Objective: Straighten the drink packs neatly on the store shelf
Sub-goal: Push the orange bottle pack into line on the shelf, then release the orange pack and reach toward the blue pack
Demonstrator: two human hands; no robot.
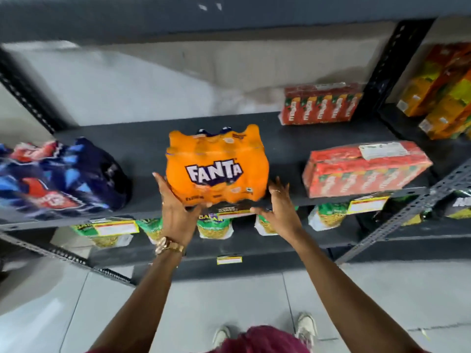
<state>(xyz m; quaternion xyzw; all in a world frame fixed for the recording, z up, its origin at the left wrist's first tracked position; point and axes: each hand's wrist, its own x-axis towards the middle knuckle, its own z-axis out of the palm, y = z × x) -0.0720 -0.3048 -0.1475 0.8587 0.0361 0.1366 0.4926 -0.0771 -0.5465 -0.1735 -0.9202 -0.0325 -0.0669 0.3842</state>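
- Nearest the camera, both arms reach up and forward to the shelf (142, 159), a gold watch (170, 245) on the left wrist.
- Left hand (178, 212) is spread wide against the lower left corner of the orange Fanta pack (216, 166), thumb tucked under the front edge — cupping and bracing it, not closed around it.
- Right hand (280, 205) is open too, fingers fanned beside the lower right corner; touching or just shy of the wrap, I can't quite tell.
- The pack sits mid-shelf at the front lip, tilted a little, its near edge slightly over the price label.
- Handling call: shrink-wrapped bottles, so likely heavy, and the film looks slick and slack. Better to press flat palms on both lower sides and slide than to pinch the wrap.
- To the left, a dark blue pack (63, 174) slumps, blurred.
- Right, a red carton pack (364, 169) lies askew; farther back another red carton pack (321, 103) stands against the wall.
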